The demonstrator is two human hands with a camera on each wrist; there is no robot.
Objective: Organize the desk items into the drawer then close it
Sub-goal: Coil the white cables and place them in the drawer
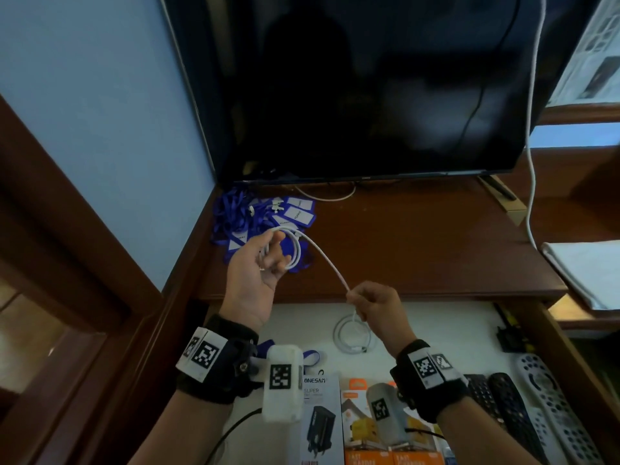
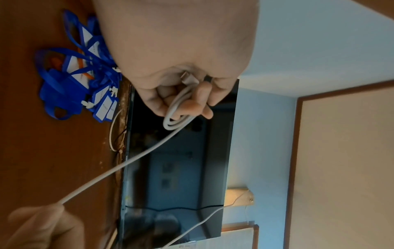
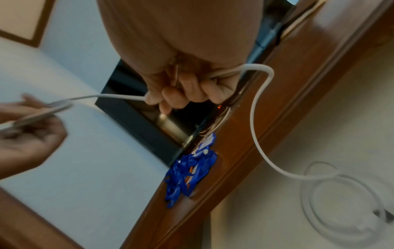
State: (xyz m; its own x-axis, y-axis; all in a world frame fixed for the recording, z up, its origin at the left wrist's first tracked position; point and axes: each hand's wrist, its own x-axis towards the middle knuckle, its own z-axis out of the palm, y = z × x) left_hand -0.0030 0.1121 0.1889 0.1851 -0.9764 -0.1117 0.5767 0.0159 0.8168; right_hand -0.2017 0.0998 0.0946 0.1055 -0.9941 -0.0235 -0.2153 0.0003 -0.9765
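White cable (image 1: 327, 260) half coiled: left hand (image 1: 258, 263) grips loops, right hand (image 1: 372, 302) pinches slack. Drawer (image 1: 436, 317) open, part-filled; blue lanyards (image 1: 258, 219) remain on desk (image 1: 402, 236).

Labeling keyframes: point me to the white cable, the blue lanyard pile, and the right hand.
white cable (image 1: 327, 263), head view, on the taut span between the hands.
blue lanyard pile (image 1: 235, 213), head view, on the tangled straps.
right hand (image 1: 375, 305), head view, on its back.
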